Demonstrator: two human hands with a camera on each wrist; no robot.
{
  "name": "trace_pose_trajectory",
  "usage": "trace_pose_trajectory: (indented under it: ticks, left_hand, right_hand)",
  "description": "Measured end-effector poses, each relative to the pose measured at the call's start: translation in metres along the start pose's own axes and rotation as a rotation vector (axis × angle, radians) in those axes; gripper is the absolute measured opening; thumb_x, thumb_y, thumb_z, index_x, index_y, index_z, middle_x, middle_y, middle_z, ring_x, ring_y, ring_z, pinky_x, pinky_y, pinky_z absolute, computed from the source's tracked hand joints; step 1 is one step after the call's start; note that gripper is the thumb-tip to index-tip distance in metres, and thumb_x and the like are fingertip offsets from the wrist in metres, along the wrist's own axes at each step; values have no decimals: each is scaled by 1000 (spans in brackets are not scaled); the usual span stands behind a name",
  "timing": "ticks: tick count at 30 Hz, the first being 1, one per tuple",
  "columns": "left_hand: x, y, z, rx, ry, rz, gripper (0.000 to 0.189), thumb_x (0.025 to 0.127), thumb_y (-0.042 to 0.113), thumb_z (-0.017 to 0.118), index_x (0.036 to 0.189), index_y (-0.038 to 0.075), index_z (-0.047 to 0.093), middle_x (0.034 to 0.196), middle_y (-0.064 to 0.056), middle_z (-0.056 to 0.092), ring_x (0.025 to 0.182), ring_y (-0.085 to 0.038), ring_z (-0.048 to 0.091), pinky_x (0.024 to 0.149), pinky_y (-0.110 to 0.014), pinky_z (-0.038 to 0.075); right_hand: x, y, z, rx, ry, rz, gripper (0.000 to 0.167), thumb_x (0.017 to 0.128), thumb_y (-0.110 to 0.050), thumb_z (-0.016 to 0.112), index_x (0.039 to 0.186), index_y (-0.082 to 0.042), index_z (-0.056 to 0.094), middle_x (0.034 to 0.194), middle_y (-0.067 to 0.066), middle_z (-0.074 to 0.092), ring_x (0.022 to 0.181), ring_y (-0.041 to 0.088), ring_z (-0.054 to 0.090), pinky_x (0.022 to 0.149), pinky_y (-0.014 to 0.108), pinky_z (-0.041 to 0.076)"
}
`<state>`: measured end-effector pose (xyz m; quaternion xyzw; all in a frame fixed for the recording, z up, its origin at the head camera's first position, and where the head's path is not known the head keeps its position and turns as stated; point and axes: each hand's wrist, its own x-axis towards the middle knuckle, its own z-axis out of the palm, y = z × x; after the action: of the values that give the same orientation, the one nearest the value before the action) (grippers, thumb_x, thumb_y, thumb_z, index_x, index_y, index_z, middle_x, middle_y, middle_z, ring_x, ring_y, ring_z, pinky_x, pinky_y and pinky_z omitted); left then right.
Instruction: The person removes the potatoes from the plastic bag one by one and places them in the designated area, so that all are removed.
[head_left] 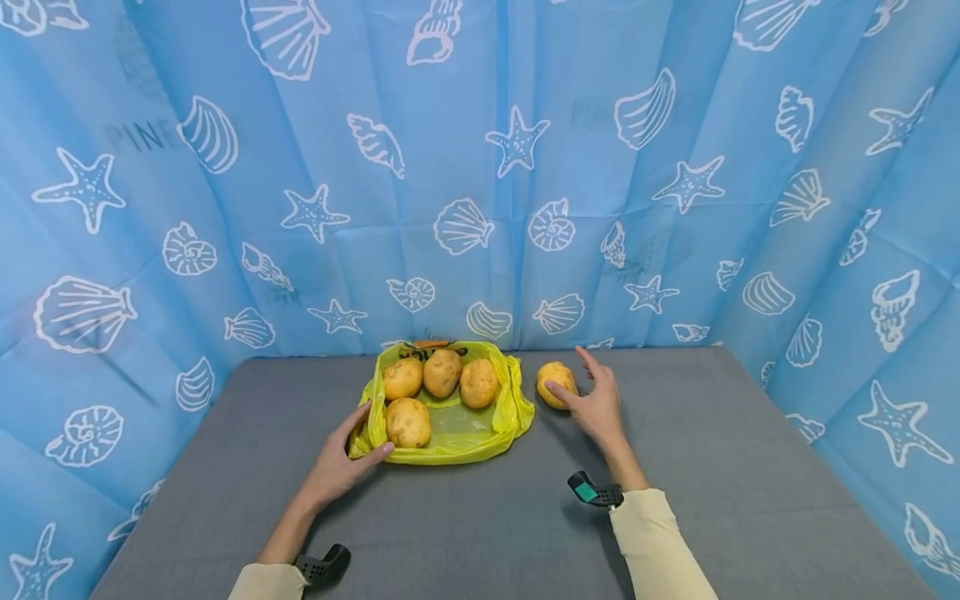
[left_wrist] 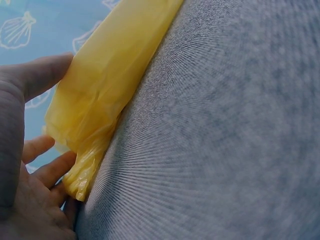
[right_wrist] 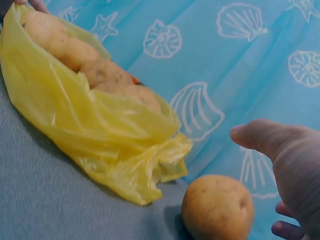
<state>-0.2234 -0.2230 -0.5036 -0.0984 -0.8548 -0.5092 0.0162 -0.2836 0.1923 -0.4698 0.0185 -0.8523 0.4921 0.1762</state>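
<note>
A yellow plastic bag (head_left: 468, 455) lies with its mouth opened wide, and several potatoes (head_left: 408, 423) sit inside it. My left hand (head_left: 335, 467) spans the bag's near left corner, its thumb along the front edge and its fingers against the left side. In the left wrist view, the thumb and fingertips (left_wrist: 64, 162) touch the yellow plastic. Right of the bag, a single potato (head_left: 556, 384) rests on the table. Over its right side is my right hand (head_left: 597, 410), thumb and fingers spread apart; the right wrist view shows a gap between thumb and potato (right_wrist: 218, 207).
A grey cloth-covered table (head_left: 465, 533) spreads beneath everything. Directly behind its far edge hangs a blue curtain (head_left: 480, 175) with white shells and starfish, which also runs along both sides. Black bands (head_left: 596, 492) are on both wrists.
</note>
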Motion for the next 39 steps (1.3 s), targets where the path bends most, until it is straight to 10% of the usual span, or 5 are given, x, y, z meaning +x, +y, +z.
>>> trace_pose_trajectory:
  ticks: [25, 39]
  left_hand:
    - [0, -1, -1, 17, 5, -15, 83, 94, 34, 74, 160, 9, 31, 162, -22, 28, 149, -42, 24, 117, -63, 23]
    - [0, 1, 0, 3, -5, -30, 82, 94, 35, 74, 160, 10, 31, 163, -21, 28, 150, -41, 23, 117, -63, 22]
  right_hand:
    - [-6, -69, 36, 32, -178, -208, 80, 84, -26, 86, 152, -11, 47, 136, 20, 50, 124, 37, 49, 101, 55, 44]
    - [7, -77, 72, -18, -344, -164, 79, 87, -29, 83, 154, -14, 45, 138, 24, 49, 122, 40, 50, 97, 58, 46]
